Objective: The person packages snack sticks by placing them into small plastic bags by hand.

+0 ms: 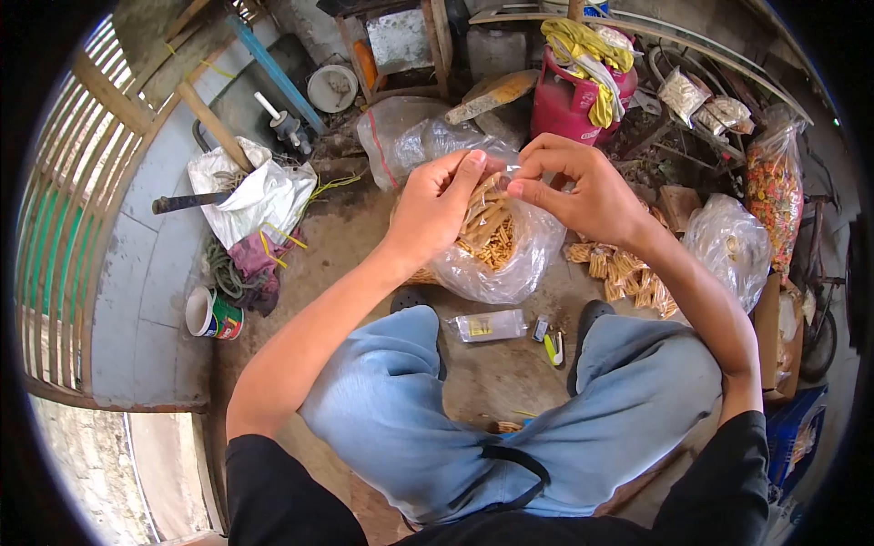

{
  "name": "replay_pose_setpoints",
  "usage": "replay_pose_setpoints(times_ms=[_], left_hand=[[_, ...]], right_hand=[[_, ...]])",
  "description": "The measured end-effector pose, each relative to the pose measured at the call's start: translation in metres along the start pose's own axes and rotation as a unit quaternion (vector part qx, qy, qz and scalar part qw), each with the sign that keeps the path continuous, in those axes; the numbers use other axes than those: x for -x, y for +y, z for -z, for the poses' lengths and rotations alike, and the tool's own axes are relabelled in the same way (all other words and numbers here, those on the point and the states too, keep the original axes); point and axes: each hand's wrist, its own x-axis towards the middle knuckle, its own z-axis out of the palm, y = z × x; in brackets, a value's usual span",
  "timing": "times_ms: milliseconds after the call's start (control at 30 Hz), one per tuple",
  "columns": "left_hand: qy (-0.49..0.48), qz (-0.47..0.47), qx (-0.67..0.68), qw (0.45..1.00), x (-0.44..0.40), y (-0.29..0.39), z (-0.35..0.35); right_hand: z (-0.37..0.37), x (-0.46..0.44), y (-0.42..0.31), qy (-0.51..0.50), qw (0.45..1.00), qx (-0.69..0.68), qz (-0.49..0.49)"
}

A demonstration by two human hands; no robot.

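Note:
A small clear plastic bag (489, 209) with tan snack sticks inside hangs between my hands. My left hand (439, 202) pinches its upper left edge, thumb pointing up. My right hand (566, 182) grips the top edge on the other side with thumb and curled fingers. Just beneath is a large clear plastic bag (528, 264), its mouth open, full of loose golden snack sticks (494, 247). The small bag hides part of those sticks.
Packed snack bundles (628, 276) lie on the floor to the right. Near my feet are a pack of clear plastic bags (489, 326) and a green-handled tool (553, 348). A red gas cylinder (569, 100) stands ahead; a white bucket (214, 314) lies left.

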Motion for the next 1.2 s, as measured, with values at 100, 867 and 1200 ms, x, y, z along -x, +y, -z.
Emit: replay_pose_setpoints(times_ms=[100,867,1200], left_hand=[[0.012,0.003,-0.017,1.0,0.0,-0.001,0.001],[0.028,-0.005,0.022,0.999,0.001,0.002,-0.013],[0.039,0.011,0.069,0.997,-0.006,0.01,-0.019]], right_hand=[[0.003,0.0,-0.001,-0.014,0.998,0.041,0.04],[-0.006,-0.005,0.019,0.036,0.959,-0.247,-0.132],[-0.001,-0.005,0.014,0.057,0.942,-0.307,-0.122]])
